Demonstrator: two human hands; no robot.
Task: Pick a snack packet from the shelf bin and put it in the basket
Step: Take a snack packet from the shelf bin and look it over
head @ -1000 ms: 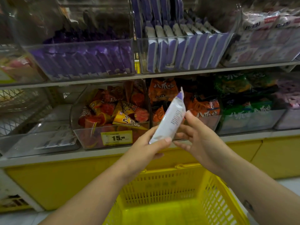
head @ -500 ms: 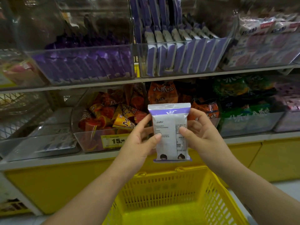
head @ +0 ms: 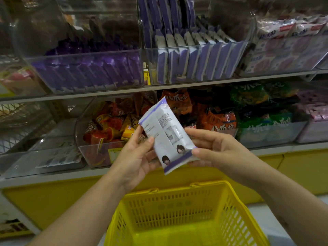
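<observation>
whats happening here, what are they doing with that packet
A person at a shop shelf holds a white and purple snack packet in both hands: the left hand pinches its left edge, the right hand its lower corner. It is tilted, print facing the camera, above the yellow basket, not yet in it.

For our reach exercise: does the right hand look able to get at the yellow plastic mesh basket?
Probably yes: the yellow plastic mesh basket stands open below the right hand, nothing between, though that hand pinches a white snack packet.

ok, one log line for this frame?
snack packet: tilted, above basket | left hand: grips packet | right hand: pinches lower corner
</observation>
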